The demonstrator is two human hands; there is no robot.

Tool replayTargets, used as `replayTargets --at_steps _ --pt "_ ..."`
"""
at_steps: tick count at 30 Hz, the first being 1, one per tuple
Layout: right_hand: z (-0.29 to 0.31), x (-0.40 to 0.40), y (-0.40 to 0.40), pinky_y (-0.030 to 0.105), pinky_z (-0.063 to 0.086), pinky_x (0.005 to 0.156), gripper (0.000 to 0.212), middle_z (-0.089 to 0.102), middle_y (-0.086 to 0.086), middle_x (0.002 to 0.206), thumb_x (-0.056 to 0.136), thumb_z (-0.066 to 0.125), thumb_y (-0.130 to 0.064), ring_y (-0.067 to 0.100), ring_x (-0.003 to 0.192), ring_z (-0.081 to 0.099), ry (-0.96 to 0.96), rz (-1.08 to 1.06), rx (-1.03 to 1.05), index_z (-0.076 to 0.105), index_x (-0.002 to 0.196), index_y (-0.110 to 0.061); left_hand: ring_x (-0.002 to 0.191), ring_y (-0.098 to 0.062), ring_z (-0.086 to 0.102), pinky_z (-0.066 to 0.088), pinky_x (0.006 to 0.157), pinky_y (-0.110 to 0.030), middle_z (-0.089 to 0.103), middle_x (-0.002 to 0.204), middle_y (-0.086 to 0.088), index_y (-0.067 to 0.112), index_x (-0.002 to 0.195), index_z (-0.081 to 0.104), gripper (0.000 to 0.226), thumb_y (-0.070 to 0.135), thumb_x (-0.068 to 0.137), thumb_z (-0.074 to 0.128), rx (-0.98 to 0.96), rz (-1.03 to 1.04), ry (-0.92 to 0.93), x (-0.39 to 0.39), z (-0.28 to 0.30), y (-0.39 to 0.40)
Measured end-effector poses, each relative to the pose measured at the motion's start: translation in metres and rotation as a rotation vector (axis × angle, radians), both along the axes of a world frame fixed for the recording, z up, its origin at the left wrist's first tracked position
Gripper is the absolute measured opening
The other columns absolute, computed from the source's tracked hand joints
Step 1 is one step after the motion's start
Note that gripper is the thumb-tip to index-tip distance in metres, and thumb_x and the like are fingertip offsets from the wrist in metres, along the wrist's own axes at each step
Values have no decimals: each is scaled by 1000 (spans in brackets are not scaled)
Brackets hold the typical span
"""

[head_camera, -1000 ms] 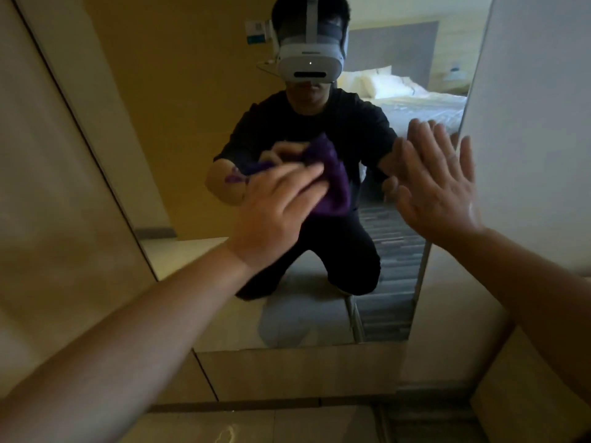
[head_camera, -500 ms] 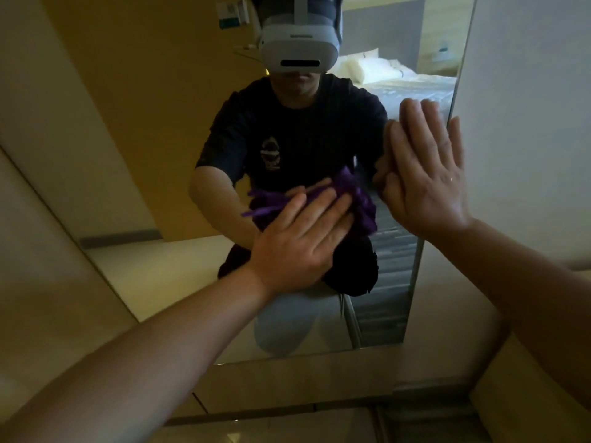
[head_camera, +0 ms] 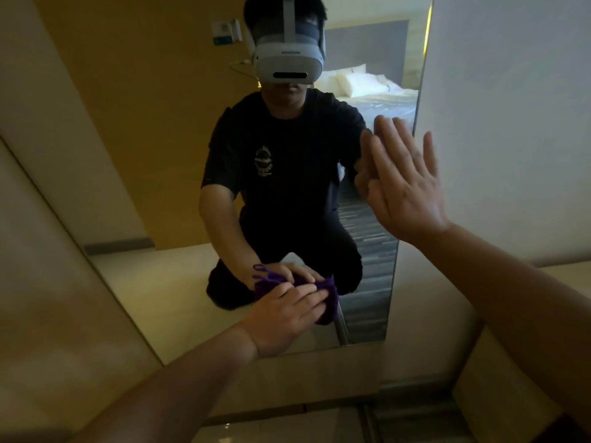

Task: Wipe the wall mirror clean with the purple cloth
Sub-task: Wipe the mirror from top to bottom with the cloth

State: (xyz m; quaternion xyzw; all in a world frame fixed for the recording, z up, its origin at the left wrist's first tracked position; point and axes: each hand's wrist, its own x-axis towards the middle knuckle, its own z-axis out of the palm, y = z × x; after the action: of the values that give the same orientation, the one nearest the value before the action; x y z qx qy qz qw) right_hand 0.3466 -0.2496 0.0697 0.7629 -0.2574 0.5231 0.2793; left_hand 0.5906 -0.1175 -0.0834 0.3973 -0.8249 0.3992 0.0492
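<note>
The wall mirror (head_camera: 166, 193) fills the middle of the head view and reflects a kneeling person in black. My left hand (head_camera: 284, 318) presses the crumpled purple cloth (head_camera: 327, 310) flat against the glass low down, near the mirror's bottom edge. Most of the cloth is hidden under my fingers; its reflection shows just above. My right hand (head_camera: 404, 183) rests flat with fingers spread on the mirror's right edge, higher up, holding nothing.
A pale wall (head_camera: 511, 123) borders the mirror on the right and a beige panel (head_camera: 48, 282) on the left. Below the mirror runs a wooden strip (head_camera: 316, 378), then glossy floor (head_camera: 287, 426). A bed shows only as a reflection.
My left hand has slid the cloth down the glass from chest height to near the bottom edge. My right hand has stayed flat at the mirror's right edge.
</note>
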Motion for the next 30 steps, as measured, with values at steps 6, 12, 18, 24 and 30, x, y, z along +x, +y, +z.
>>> replayTargets --at_steps 6,12,18,24,30 --pt "-9 -45 -8 52 0 124 58 8 12 166 107 20 -37 23 153 -1 -46 -180 304 17 158 -10 120 -31 57 47 90 -45 59 139 -8 13 125 64 28 12 104 45 -269 -85 355 -33 107 -15" --pt "-18 -61 -29 52 -4 124 58 -1 10 168 108 29 -32 22 152 -13 45 -269 400 9 160 -14 124 -32 56 44 99 -44 61 136 -11 10 124 68 34 17 107 39 -630 -152 477 -87 240 -60" --pt "-23 -71 -44 52 -4 124 56 10 12 167 107 37 -27 23 153 -5 39 -243 285 19 158 -12 142 -35 38 36 112 -54 43 152 -15 7 143 49 45 14 99 39 -558 -39 304 -102 208 -86" --pt "-28 -70 -45 54 -2 123 57 13 14 165 106 41 -25 25 153 -1 5 -199 242 24 157 -8 144 -32 35 30 116 -48 40 154 -13 8 148 42 48 23 102 38 -316 -85 27 -97 71 -76" --pt "-29 -70 -39 56 -1 124 57 10 13 166 107 37 -26 27 153 -3 33 -227 295 19 158 -9 147 -29 27 18 120 -45 32 159 -8 12 152 33 54 26 101 44 -204 -16 -114 -86 -1 -68"
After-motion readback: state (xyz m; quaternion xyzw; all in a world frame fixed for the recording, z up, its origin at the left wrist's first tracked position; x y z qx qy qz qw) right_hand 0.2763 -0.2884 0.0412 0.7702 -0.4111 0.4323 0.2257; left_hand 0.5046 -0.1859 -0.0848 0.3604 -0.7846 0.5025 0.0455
